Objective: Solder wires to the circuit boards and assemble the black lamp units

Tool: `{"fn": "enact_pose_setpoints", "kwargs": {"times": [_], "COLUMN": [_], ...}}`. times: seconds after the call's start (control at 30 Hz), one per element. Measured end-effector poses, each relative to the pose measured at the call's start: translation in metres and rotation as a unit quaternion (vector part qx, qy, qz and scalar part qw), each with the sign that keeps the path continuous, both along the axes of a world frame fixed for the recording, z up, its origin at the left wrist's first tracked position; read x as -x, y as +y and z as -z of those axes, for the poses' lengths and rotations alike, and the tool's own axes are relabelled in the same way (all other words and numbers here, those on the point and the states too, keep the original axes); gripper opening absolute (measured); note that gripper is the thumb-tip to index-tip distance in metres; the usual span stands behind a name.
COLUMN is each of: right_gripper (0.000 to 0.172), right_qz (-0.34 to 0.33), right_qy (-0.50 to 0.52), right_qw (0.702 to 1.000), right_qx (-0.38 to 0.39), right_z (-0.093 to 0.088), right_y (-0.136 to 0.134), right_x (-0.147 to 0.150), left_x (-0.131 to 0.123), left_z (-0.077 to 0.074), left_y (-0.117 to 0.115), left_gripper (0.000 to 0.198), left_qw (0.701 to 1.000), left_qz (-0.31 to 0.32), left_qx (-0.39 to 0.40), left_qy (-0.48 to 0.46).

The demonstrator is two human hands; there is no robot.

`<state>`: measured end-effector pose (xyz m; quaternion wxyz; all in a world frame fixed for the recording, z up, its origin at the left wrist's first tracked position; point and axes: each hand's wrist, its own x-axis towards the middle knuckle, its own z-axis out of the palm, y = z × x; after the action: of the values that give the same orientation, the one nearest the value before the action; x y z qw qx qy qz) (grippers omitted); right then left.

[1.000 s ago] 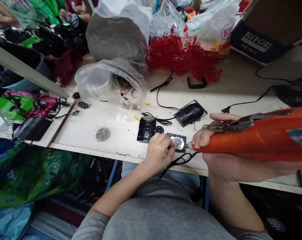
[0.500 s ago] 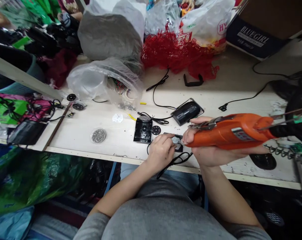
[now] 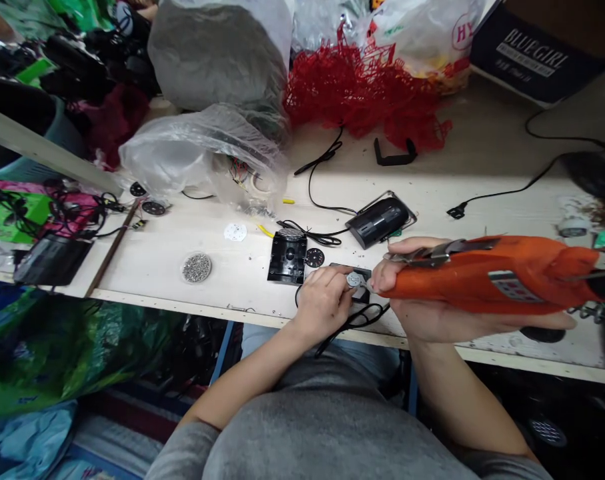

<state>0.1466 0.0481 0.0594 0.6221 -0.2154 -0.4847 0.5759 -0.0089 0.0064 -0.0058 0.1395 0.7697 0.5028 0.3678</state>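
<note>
My right hand grips an orange electric screwdriver, its tip pointing left and down. The tip meets or nearly meets a small whitish round disc, which lies on a black flat part at the bench's front. My left hand is closed at the left side of that part, fingertips beside the disc; what they pinch is partly hidden. A black cable loops just below. Left of these are a black square housing and a small black perforated disc.
A dish of small metal screws and a white round plate lie to the left. Behind my hands sits a black cylindrical lamp with a cable. Plastic bags, red netting and a dark box line the back.
The screwdriver's rear end has swung slightly down and right, and looks larger. My left hand stays at the black part. The whole view has shifted a little.
</note>
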Motion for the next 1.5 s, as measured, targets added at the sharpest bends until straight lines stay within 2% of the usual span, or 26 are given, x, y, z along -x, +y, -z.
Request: {"fn": "enact_pose_setpoints", "kwargs": {"times": [0.13,0.33,0.53,0.7,0.87,0.97,1.1,1.3,1.5], "right_gripper": [0.086,0.088,0.081,0.082,0.083,0.077,0.067,0.074,0.074], "right_qz": [0.037,0.021,-0.042,-0.04,-0.026,-0.038,-0.042,-0.013,-0.045], "right_qy": [-0.016,-0.016,-0.024,-0.008,-0.022,-0.005,-0.033,-0.043,-0.034], "right_qw": [0.999,0.999,0.998,0.997,0.998,0.998,0.998,0.999,0.998], "right_qx": [0.015,0.02,0.04,0.067,0.055,0.048,0.046,0.029,0.037], "right_z": [0.002,0.013,0.007,0.005,0.005,0.001,-0.002,0.005,0.003], "right_y": [-0.007,-0.008,-0.002,-0.002,-0.004,-0.003,-0.001,-0.003,0.0], "right_x": [0.006,0.006,0.0,0.002,0.007,0.008,0.005,0.003,0.003], "left_x": [0.001,0.001,-0.002,-0.008,-0.01,-0.009,-0.01,-0.01,-0.013], "left_z": [0.0,-0.001,-0.004,-0.003,0.001,0.003,0.003,0.004,0.003], "left_y": [0.0,0.0,0.0,-0.001,-0.001,-0.002,-0.002,-0.002,0.0], "left_gripper": [0.011,0.011,0.013,0.015,0.012,0.01,0.009,0.009,0.009], "left_qw": [1.0,1.0,1.0,1.0,0.999,0.999,0.999,0.999,0.999], "left_qz": [0.008,0.005,-0.003,-0.028,-0.033,-0.029,-0.037,-0.033,-0.049], "left_qx": [0.005,0.008,-0.006,-0.005,-0.026,-0.022,-0.014,-0.024,-0.007], "left_qy": [-0.014,-0.006,-0.007,0.0,0.001,0.002,0.006,-0.001,0.013]}}
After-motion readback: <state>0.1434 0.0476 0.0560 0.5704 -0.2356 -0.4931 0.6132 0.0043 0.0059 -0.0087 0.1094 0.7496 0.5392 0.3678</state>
